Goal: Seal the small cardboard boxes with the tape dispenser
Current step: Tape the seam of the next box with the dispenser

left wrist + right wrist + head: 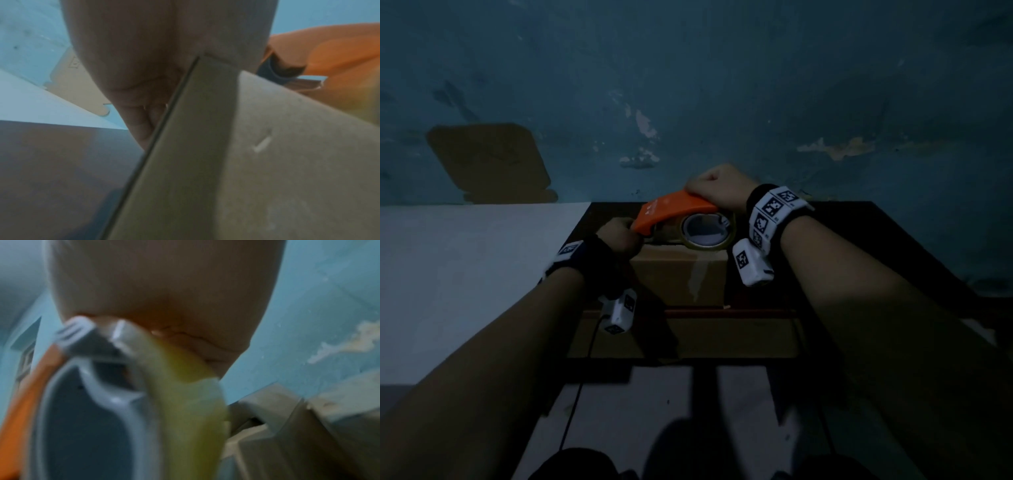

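Observation:
A small brown cardboard box (674,277) stands on the dark table (866,226), with a strip of clear tape (699,278) running down its front face. On the box top lies the orange tape dispenser (671,209) with its roll of tape (706,230). My right hand (717,189) grips the dispenser's rear from above; the right wrist view shows the palm over the yellowish roll (185,386). My left hand (619,236) holds the box's top left corner. In the left wrist view its fingers (144,116) curl behind the box's edge (246,162), with the dispenser (339,56) beyond.
A flat piece of cardboard (489,161) leans on the blue wall at the left, above a white surface (465,267). Another cardboard sheet (688,337) lies in front of the box. A thin cable (577,397) hangs from my left wrist.

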`<state>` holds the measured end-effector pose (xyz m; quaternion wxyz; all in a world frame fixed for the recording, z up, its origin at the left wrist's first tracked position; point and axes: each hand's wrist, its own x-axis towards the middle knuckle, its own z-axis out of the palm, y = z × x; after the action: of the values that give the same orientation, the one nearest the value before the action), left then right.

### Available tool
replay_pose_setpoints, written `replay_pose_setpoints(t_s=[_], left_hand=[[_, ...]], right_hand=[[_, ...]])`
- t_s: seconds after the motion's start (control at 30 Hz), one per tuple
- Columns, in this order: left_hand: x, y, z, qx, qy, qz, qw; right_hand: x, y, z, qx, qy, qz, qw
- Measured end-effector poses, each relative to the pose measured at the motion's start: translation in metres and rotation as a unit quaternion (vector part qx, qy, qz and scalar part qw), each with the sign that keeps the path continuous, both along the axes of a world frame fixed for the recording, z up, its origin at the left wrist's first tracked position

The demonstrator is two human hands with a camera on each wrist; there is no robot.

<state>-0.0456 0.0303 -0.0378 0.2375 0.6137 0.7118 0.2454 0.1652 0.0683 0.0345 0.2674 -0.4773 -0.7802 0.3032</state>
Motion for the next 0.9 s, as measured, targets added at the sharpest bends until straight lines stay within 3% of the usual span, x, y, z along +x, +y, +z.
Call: replay_pose_setpoints(t_s=[0.43,0.6,0.73,0.9], left_hand=[[-0.002,0.008,-0.007,0.004,0.017,0.027,0.999],[-0.002,0.009,-0.009,0.007,0.024,0.029,0.999],[-0.002,0.01,-0.01,0.007,0.013,0.028,0.999],[-0.003,0.009,-0.011,0.012,0.016,0.025,0.999]], right_hand=[[0.027,0.01,0.002,0.005,-0.01,0.008,1.0],[0.075,0.008,-0.004,0.041,-0.066,-0.012,0.997],[0.116,-0.004,-0.029,0.011,-0.015,-0.055,0.998],[0.127,-0.003,-0.041,0.006,0.022,-0.079,0.997]])
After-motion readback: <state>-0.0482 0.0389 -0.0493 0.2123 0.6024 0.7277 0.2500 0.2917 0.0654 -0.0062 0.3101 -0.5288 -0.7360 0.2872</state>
